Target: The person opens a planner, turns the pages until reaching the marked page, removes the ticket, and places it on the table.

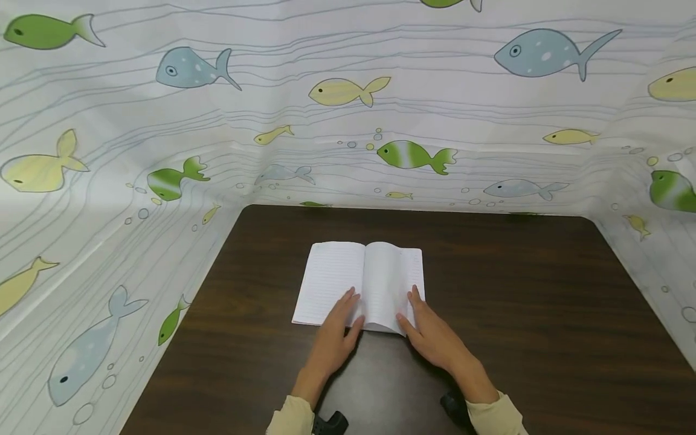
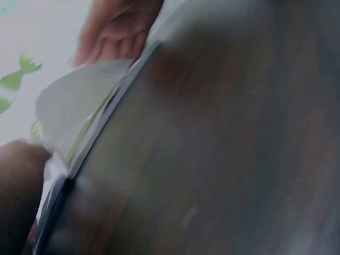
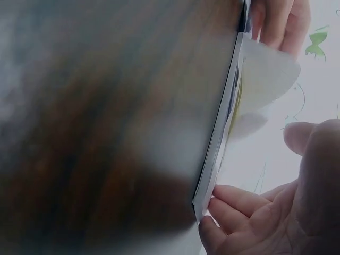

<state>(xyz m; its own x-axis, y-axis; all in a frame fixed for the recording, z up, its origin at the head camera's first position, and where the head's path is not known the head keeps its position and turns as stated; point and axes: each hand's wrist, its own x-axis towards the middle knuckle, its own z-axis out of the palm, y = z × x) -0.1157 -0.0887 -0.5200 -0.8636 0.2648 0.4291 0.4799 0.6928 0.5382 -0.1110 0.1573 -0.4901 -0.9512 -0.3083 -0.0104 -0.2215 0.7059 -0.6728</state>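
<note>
An open notebook point(image 1: 328, 275) with lined white pages lies on the table. One page point(image 1: 382, 284) bows up beside the spine; its arch also shows edge-on in both wrist views. My left hand point(image 1: 334, 338) rests its straight fingers on the left page near the spine, thumb at the bottom edge. On the other side, my right hand point(image 1: 437, 338) lies at the right page, fingers extended along its outer edge and thumb beside the bowed page's loose edge. In the right wrist view, the right fingers point(image 3: 234, 210) touch the notebook's side, the thumb standing apart from them.
The dark wood-grain table point(image 1: 522, 314) extends around the notebook. A white sheet printed with fish point(image 1: 415, 155) rises along the back, left and right sides. Black wrist devices point(image 1: 330, 424) sit by the cuffs of light yellow sleeves point(image 1: 290, 415).
</note>
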